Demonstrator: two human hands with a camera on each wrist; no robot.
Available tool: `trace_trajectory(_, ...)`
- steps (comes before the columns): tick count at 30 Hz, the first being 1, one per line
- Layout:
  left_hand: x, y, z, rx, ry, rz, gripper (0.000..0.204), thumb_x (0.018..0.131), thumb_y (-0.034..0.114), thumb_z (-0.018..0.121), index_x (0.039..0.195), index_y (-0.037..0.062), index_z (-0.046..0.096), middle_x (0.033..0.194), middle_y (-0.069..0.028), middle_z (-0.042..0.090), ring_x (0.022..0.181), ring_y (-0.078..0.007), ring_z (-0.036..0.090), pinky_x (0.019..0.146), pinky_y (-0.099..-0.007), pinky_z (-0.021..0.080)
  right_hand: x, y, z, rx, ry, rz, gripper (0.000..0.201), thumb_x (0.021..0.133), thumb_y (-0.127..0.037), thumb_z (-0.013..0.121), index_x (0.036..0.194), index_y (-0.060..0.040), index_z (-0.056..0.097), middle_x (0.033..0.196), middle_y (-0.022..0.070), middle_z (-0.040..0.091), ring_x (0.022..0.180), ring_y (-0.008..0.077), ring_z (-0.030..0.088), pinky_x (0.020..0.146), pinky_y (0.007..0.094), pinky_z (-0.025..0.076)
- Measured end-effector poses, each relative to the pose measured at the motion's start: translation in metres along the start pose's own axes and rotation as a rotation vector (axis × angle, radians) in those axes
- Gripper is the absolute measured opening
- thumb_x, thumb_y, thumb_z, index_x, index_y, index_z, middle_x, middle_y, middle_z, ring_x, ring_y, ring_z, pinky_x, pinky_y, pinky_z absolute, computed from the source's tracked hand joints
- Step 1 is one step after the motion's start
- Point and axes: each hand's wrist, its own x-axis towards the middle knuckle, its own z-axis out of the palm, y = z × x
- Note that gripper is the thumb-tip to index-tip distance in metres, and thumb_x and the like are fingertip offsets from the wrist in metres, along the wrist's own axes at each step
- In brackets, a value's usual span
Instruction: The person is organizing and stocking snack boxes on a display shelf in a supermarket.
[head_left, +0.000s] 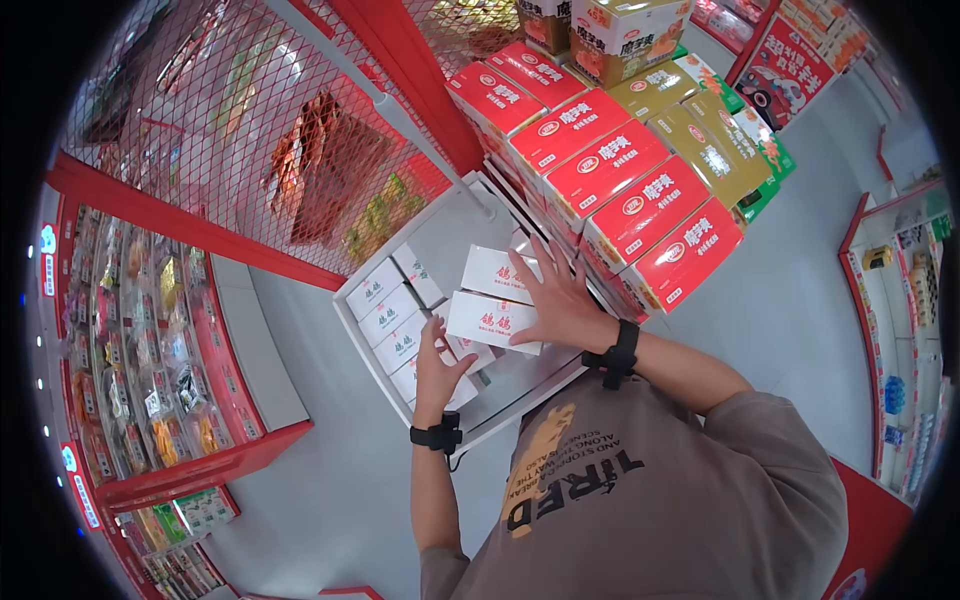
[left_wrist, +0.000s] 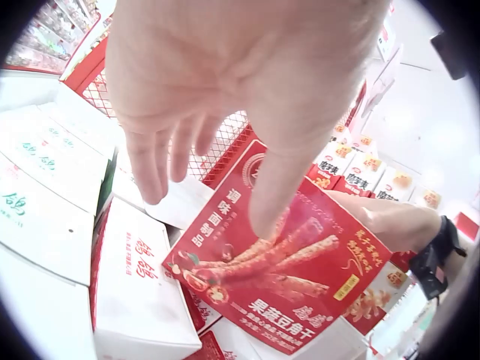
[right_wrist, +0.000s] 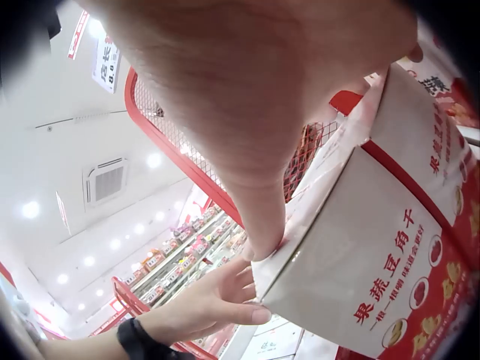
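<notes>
Two white boxes with red lettering, the nearer box [head_left: 492, 319] and the farther box [head_left: 496, 274], lie side by side at the upper right of the white bin [head_left: 352, 318]. My right hand [head_left: 562, 300] spreads over their right ends, its thumb pressing on the nearer box, also in the right wrist view. My left hand [head_left: 438, 372] is at the left of that box, fingers extended and thumb apart. In the left wrist view the left thumb overlaps a red box face [left_wrist: 277, 262] with pictured snack sticks. White boxes with green lettering [head_left: 385, 318] line the bin's left side.
Stacked red boxes [head_left: 610, 160] stand right beside the bin, with gold boxes [head_left: 715, 145] behind them. A red mesh panel [head_left: 350, 130] rises at the bin's far side. Shelves of packaged snacks [head_left: 150, 350] run along the left.
</notes>
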Motion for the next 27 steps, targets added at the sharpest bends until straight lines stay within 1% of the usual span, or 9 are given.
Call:
trace_trajectory(2,0.02,-0.004,0.001,-0.088,-0.104,0.111,0.1,0.063,0.003,0.085,0.146,0.0022,0.028,0.135,-0.016,0.052,0.119,-0.0257,0.055,0.097,-0.0379,0.048,-0.01,0.006,0.007,0.081,0.133,0.019,0.114,0.071,-0.043,0.079,0.152,-0.0041,0.01,0.151,0.0331,0.012,0.14,0.0519,0.011,0.109,0.0615,0.019)
trace_trajectory(3,0.03,-0.005,0.002,-0.132,-0.155,0.168,0.104,0.062,0.002,0.085,0.147,0.0027,0.026,0.137,-0.0151,0.05,0.121,-0.0252,0.055,0.098,-0.0372,0.048,-0.016,0.017,0.017,0.086,0.234,-0.007,0.11,0.077,-0.037,0.075,0.151,-0.0001,0.003,0.147,0.0351,0.023,0.136,0.049,0.029,0.108,0.0523,0.03)
trace_trajectory(5,0.045,-0.003,0.004,-0.268,-0.29,0.145,0.108,0.061,0.001,0.085,0.149,0.004,0.023,0.136,-0.0128,0.051,0.121,-0.0235,0.054,0.099,-0.0355,0.046,-0.026,0.025,-0.007,0.437,-0.072,0.216,0.111,0.079,-0.034,0.073,0.15,0.0013,-0.004,0.15,0.0338,0.017,0.137,0.0446,0.031,0.109,0.0451,0.033)
trace_trajectory(9,0.06,-0.004,0.009,-0.366,-0.504,0.027,0.101,0.062,-0.001,0.084,0.147,0.0052,0.03,0.131,-0.0098,0.056,0.116,-0.0212,0.057,0.097,-0.0354,0.048,-0.035,0.063,0.032,0.531,-0.207,0.11,0.114,0.085,-0.041,0.068,0.146,0.0044,-0.016,0.138,0.0328,0.037,0.116,0.0376,0.056,0.094,0.0379,0.049)
trace_trajectory(11,0.06,-0.007,0.009,-0.358,-0.531,0.007,0.09,0.063,-0.004,0.082,0.14,0.0045,0.037,0.128,-0.0094,0.058,0.113,-0.0214,0.059,0.093,-0.0349,0.051,-0.037,0.059,0.066,0.694,-0.128,-0.008,0.117,0.086,-0.049,0.065,0.145,0.0037,-0.022,0.135,0.031,0.042,0.115,0.0347,0.058,0.094,0.0366,0.05)
trace_trajectory(14,0.059,-0.009,0.016,-0.535,-0.536,-0.073,0.087,0.064,-0.006,0.081,0.139,0.0038,0.037,0.127,-0.0104,0.058,0.111,-0.0219,0.06,0.091,-0.0326,0.052,-0.022,0.036,0.055,1.077,-0.13,0.267,0.114,0.085,-0.049,0.066,0.147,0.0022,-0.014,0.14,0.0286,0.039,0.123,0.0327,0.052,0.102,0.0375,0.044)
trace_trajectory(19,0.049,-0.011,0.028,-0.433,-0.345,0.08,0.083,0.069,-0.006,0.079,0.139,0.0023,0.035,0.123,-0.0119,0.059,0.109,-0.0216,0.061,0.083,-0.0321,0.055,0.001,0.032,0.07,0.948,0.074,0.216,0.099,0.085,-0.046,0.067,0.147,-0.0011,0.005,0.139,0.0224,0.043,0.121,0.0322,0.054,0.102,0.0378,0.043)
trace_trajectory(24,0.014,0.032,0.046,-0.484,-0.112,-0.191,0.078,0.075,0.0,0.076,0.14,0.0006,0.032,0.122,-0.0157,0.06,0.108,-0.0211,0.061,0.084,-0.0318,0.052,0.023,0.016,0.024,0.715,0.152,0.224,0.088,0.082,-0.04,0.069,0.144,0.0017,0.023,0.129,0.0246,0.054,0.116,0.0358,0.057,0.097,0.042,0.046)
trace_trajectory(27,0.009,0.011,0.087,-0.351,0.001,-0.023,0.08,0.08,0.011,0.075,0.141,-0.0012,0.026,0.122,-0.0207,0.059,0.107,-0.028,0.062,0.085,-0.0359,0.052,0.04,0.022,0.019,0.48,0.247,0.223,0.076,0.081,-0.032,0.069,0.137,0.0058,0.034,0.122,0.0301,0.055,0.109,0.042,0.058,0.092,0.0447,0.048)
